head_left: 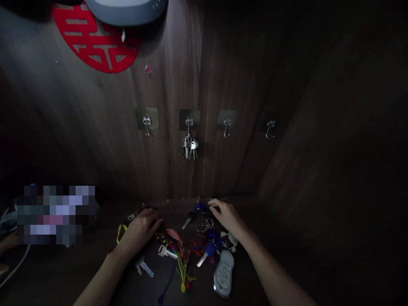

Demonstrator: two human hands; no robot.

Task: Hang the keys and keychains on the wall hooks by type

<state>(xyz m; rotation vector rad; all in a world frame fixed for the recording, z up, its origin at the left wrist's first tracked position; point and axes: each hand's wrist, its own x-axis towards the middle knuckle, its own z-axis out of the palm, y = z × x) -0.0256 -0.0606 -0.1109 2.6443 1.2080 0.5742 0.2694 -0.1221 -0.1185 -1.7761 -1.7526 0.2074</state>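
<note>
My left hand (143, 227) rests palm down over the left side of a spread of keys, fingers loosely bent and apart, with dark key pieces and a colourful woven strap (172, 236) around it. My right hand (226, 216) reaches in from the right, its fingers apart beside a blue-headed key (200, 206) and a dark object I cannot make out. Between the hands lie a black-headed key (189, 219), a metal clasp with rings (205, 225) and another blue-headed key (208, 251). Nearer me are a grey remote fob (223, 274), a silver key (167, 252) and yellow-green tassels (182, 272).
Metal hooks are fixed in a row on the wooden panel, among them a left hook (147, 123) and a right hook (270, 129). A key bunch (190, 147) hangs from another hook. Above are a red paper cut-out (111, 55) and a grey rounded object (127, 12).
</note>
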